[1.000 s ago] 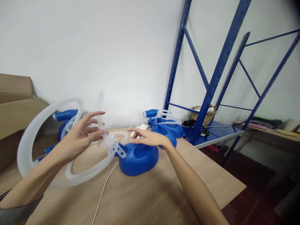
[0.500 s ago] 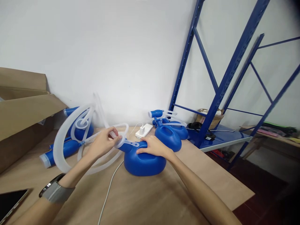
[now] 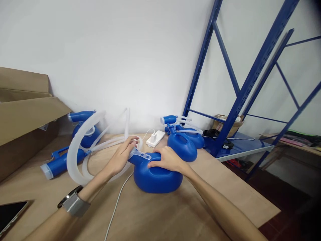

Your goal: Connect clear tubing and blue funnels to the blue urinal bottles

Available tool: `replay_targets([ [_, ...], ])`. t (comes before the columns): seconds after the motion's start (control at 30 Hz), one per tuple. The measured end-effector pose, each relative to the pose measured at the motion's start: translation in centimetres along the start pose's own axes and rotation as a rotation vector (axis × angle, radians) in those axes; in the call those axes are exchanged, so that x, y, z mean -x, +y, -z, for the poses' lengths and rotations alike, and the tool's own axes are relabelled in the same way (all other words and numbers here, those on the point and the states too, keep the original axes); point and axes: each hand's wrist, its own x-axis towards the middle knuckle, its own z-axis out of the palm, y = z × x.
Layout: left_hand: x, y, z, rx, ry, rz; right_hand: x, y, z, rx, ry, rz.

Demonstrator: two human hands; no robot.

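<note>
Blue jug (image 3: 157,180) is sitting on the bench (image 3: 225,197) before me, its neck pointing left. My left hand (image 3: 122,154) is resting over the pale cap (image 3: 132,152) on that neck; its fingers are curving across the top, though I cannot tell whether they are gripping or only pressing. I judge that pushing squarely along the tilted neck, without twisting the pale strap (image 3: 144,155), is working best. My right hand (image 3: 169,160) is clamping its fingers on the handle, which should be stopping any sliding.

Counting rightward, I am seeing one phone (image 3: 10,214), one cardboard box (image 3: 25,113), two blue cylinders (image 3: 62,163), one watch (image 3: 75,201), one ribbed hose (image 3: 71,150), one rear jug (image 3: 87,141), the jug I am holding, one white power strip (image 3: 159,138), then two right-hand jugs (image 3: 183,147) with at least one more cylinder (image 3: 169,119). Slimmer tubes are overlapping too much for counting.
</note>
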Motion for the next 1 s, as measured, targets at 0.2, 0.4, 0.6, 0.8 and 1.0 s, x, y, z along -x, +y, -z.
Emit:
replay_targets([
  [0.2, 0.2, 0.1, -0.7, 0.343, -0.018, 0.119, 0.5, -0.6, 0.3, 0.012, -0.014, -0.017],
  [0.4, 0.1, 0.9, -0.7, 0.130, -0.044, 0.093, 0.8, -0.4, 0.3, 0.048, -0.008, 0.015],
  [0.6, -0.7, 2.2, 0.6, -0.242, -0.209, -0.056, 0.9, -0.4, 0.3, 0.053, -0.030, 0.033],
  [0.8, -0.4, 1.9, 0.1, -0.182, -0.182, -0.032, 1.2, -0.3, 0.2, 0.034, -0.013, 0.005],
  [1.0, 1.3, -0.5, -2.9, 0.041, 0.362, 0.002, 1.4, -0.4, 0.1, 0.001, 0.036, -0.043],
])
